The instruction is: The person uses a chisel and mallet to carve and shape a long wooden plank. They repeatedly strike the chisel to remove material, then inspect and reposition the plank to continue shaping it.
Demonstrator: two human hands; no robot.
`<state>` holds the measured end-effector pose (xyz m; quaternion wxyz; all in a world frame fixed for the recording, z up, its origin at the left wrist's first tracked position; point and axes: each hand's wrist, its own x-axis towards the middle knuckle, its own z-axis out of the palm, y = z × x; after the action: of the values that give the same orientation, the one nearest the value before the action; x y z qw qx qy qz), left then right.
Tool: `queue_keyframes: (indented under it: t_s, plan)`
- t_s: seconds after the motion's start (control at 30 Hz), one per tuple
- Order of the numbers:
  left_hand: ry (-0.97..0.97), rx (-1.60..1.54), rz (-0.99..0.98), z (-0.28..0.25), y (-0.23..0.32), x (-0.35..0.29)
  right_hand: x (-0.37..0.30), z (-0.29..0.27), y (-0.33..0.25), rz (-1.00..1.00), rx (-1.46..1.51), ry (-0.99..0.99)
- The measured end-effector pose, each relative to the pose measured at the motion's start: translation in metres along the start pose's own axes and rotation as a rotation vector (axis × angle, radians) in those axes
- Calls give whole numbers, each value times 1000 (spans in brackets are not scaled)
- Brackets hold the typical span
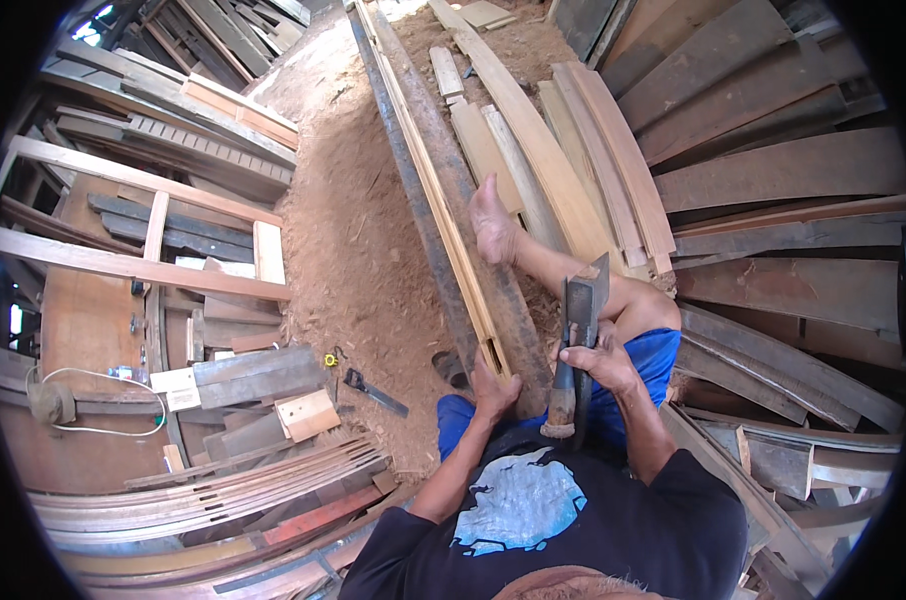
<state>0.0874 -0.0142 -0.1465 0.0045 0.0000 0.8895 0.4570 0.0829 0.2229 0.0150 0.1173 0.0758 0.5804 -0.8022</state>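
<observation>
My right hand (598, 362) grips the wooden handle of a hatchet (581, 312), its grey blade raised upright above my right knee. My left hand (493, 390) rests on the near end of a long dark timber beam (443, 190) that runs away from me. A pale wooden strip (428, 170) with a slot near its end lies along the top of that beam. My bare foot (493, 225) presses against the beam's right side farther up. I sit in blue shorts and a dark shirt.
Sawdust covers the ground (343, 220) left of the beam. A small hand tool (373, 392) and a yellow tape measure (330, 360) lie there. Curved planks (593, 150) are stacked to the right, slotted slats (213, 490) at lower left, a wooden frame (133, 265) at left.
</observation>
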Motion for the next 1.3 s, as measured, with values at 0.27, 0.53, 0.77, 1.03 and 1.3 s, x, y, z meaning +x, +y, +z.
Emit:
queue_keyframes:
  t_s: [0.27, 0.53, 0.77, 1.03, 1.3]
  plan:
    - [-56, 14, -63, 3, -14, -6, -8, -34, -23, -107, -148, 230]
    - [-22, -77, -37, 4, -7, -5, -40, -60, -25, -204, -127, 376]
    - [13, -26, -50, -1, -7, -6, -73, -64, -50, -289, -143, 408]
    - [108, -168, -94, -9, -20, -27, -90, -5, -50, -380, -171, 152]
    - [-520, -863, 204, -110, 83, -92, -87, 74, -20, -366, -587, 22]
